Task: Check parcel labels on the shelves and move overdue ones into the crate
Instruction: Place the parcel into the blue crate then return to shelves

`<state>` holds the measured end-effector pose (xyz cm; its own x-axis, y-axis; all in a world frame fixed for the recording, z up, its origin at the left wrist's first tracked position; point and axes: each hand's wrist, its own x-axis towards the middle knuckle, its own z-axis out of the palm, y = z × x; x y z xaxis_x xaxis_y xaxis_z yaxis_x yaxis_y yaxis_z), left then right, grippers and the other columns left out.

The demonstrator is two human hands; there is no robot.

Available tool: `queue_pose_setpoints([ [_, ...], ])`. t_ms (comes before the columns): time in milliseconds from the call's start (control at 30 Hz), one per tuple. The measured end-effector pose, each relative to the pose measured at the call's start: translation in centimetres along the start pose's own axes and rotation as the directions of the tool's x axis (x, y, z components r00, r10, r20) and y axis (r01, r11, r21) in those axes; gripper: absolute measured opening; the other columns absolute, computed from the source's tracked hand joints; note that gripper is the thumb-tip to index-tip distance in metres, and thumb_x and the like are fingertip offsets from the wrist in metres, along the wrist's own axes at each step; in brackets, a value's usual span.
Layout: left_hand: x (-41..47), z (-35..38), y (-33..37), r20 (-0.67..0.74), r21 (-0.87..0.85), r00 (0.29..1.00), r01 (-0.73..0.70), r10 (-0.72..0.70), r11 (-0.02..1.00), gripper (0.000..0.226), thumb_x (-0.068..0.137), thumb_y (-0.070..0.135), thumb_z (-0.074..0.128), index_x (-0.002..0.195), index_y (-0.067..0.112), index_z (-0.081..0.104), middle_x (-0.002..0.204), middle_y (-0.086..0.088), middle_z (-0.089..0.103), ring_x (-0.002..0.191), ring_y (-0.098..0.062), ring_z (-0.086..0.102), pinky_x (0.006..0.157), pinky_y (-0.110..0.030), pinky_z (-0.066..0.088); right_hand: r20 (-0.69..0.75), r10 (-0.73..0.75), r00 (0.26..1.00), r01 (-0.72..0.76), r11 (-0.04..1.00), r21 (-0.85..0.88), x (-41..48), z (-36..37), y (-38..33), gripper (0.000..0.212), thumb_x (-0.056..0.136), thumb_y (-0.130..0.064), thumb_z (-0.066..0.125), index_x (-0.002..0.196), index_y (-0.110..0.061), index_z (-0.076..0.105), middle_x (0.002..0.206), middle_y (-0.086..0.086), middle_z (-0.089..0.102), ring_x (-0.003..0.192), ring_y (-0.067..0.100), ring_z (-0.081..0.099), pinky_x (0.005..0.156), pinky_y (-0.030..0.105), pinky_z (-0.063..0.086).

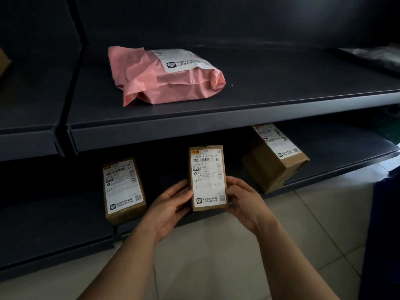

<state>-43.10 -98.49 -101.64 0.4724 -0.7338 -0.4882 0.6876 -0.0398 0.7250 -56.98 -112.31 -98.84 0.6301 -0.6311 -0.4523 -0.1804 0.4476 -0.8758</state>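
A small brown cardboard parcel [208, 178] with a white label marked B127 is held upright in front of the lower shelf [65, 239], label facing me. My left hand [171, 204] grips its left edge and my right hand [244, 202] grips its right edge. A similar brown parcel [123, 190] marked C177 lies on the lower shelf to the left. A larger brown box [275, 161] sits tilted on the lower shelf to the right. A pink plastic mailer bag [164, 76] with a white label lies on the upper shelf [216, 124].
A dark plastic-wrapped parcel [372, 58] lies at the far right of the upper shelf. A cardboard corner [3, 61] shows at the left edge. Light floor tiles [303, 234] lie below. A dark blue object [385, 234] stands at the right edge.
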Motion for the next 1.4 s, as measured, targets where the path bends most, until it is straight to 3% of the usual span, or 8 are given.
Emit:
queue_pose_setpoints([
  [233,0.9,0.5,0.1,-0.151,0.063,0.988,-0.029,0.038,0.998,0.04,0.087,0.009,0.065,0.124,0.021,0.059,0.115,-0.004,0.069,0.104,-0.016,0.063,0.091,-0.038,0.051,-0.083,-0.023,0.996,0.014,0.995,-0.097,1.1,2.0,0.5,0.026,0.099,-0.009,0.045,0.116,-0.02,0.062,0.107,0.004,0.072,0.098,0.015,0.069,0.077,0.026,0.055],
  [433,1.6,0.8,-0.1,-0.228,0.138,0.972,-0.026,0.057,0.99,0.039,0.093,0.013,0.058,0.131,0.021,0.054,0.121,-0.005,0.065,0.107,-0.019,0.059,0.088,-0.035,0.049,-0.12,-0.023,0.993,0.008,0.992,-0.123,1.7,3.5,1.1,0.032,0.1,-0.014,0.042,0.124,-0.022,0.062,0.109,-0.001,0.073,0.112,0.017,0.064,0.107,0.043,0.043],
  [600,2.3,0.9,-0.2,-0.246,0.165,0.968,-0.008,0.049,0.986,0.042,0.094,0.012,0.056,0.135,0.024,0.051,0.126,-0.007,0.063,0.115,-0.023,0.058,0.094,-0.038,0.049,-0.112,0.017,0.994,-0.031,0.991,-0.129,1.5,4.4,1.2,0.032,0.101,-0.012,0.041,0.098,-0.034,0.064,0.103,-0.009,0.071,0.108,0.01,0.06,0.101,0.031,0.042],
  [800,1.6,2.1,0.9,-0.329,0.297,0.934,-0.038,0.139,0.954,0.046,0.095,0.017,0.054,0.14,0.022,0.045,0.135,-0.007,0.056,0.117,-0.023,0.055,0.094,-0.034,0.045,-0.207,-0.021,0.978,-0.01,0.988,-0.151,0.7,3.9,-0.5,0.051,0.101,-0.012,0.042,0.15,-0.021,0.033,0.145,0.003,0.048,0.136,0.02,0.042,0.108,0.032,0.032],
  [967,0.3,6.5,2.8,-0.383,0.442,0.786,-0.305,0.485,0.844,0.034,0.096,0.013,0.052,0.128,0.022,0.053,0.121,0.005,0.057,0.107,-0.014,0.055,0.089,-0.03,0.046,-0.56,-0.391,0.73,0.308,0.92,-0.24,-0.3,-0.1,-4.7,0.03,0.097,-0.011,0.047,0.121,-0.02,0.063,0.117,-0.003,0.063,0.109,0.014,0.06,0.092,0.028,0.05],
  [1067,1.0,11.0,2.4,-0.231,0.388,0.863,-0.342,0.449,0.856,0.026,0.096,0.012,0.053,0.119,0.022,0.057,0.119,0.001,0.061,0.105,-0.015,0.058,0.095,-0.034,0.049,-0.705,-0.495,0.508,0.325,0.868,-0.375,0.5,-4.8,-7.4,0.028,0.095,-0.014,0.047,0.119,-0.019,0.061,0.126,0.002,0.052,0.112,0.018,0.055,0.092,0.033,0.049],
  [1233,3.6,18.4,0.7,0.028,0.268,0.993,-0.115,0.112,0.957,0.05,0.099,0.016,0.049,0.146,0.014,0.035,0.149,-0.006,0.042,0.135,-0.021,0.041,0.112,-0.034,0.033,-0.593,-0.21,0.778,0.127,0.976,-0.179,2.1,-10.5,-8.7,0.052,0.1,-0.025,0.045,0.15,-0.02,0.032,0.148,0.007,0.043,0.133,0.026,0.044,0.097,0.031,0.037],
  [1400,3.7,20.7,-0.2,0.084,0.289,0.996,-0.044,0.021,0.956,0.038,0.1,0.024,0.045,0.137,0.017,0.049,0.134,0.0,0.056,0.112,-0.018,0.056,0.083,-0.025,0.042,-0.507,-0.199,0.839,0.144,0.979,-0.146,0.7,-9.9,-7.4,0.038,0.099,-0.018,0.043,0.135,-0.008,0.053,0.126,0.01,0.062,0.097,0.014,0.06,0.072,0.018,0.047],
])
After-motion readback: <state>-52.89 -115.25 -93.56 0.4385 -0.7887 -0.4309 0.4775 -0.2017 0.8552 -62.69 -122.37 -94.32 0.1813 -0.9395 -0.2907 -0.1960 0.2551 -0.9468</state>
